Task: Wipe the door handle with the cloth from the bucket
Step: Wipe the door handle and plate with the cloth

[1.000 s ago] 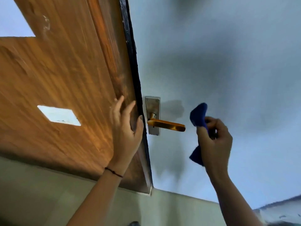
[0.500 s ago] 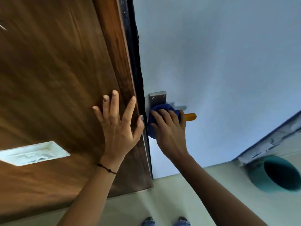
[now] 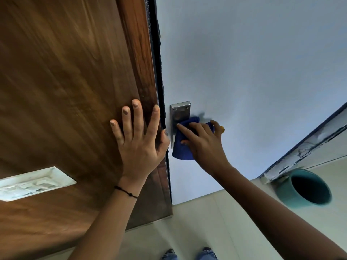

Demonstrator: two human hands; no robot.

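Note:
My right hand point(image 3: 203, 145) presses a blue cloth point(image 3: 181, 147) over the door handle on the pale blue door. Only the handle's gold tip point(image 3: 222, 129) pokes out past my fingers; the rest is hidden under cloth and hand. The silver backplate point(image 3: 179, 109) shows above the cloth. My left hand point(image 3: 139, 141) lies flat with fingers spread on the brown wooden panel point(image 3: 65, 91), thumb at the door's dark edge. The teal bucket point(image 3: 304, 190) stands on the floor at the lower right, its inside dark.
A white switch plate point(image 3: 32, 182) is set in the wooden panel at the lower left. The pale tiled floor point(image 3: 216, 218) runs below the door. A worn door frame edge point(image 3: 309, 145) slants at the right. The tips of blue shoes point(image 3: 189, 254) show at the bottom.
A second ago my right hand held the cloth in the air right of the bare gold handle. It has since moved left and covered the handle with the cloth. My left hand stayed on the wood.

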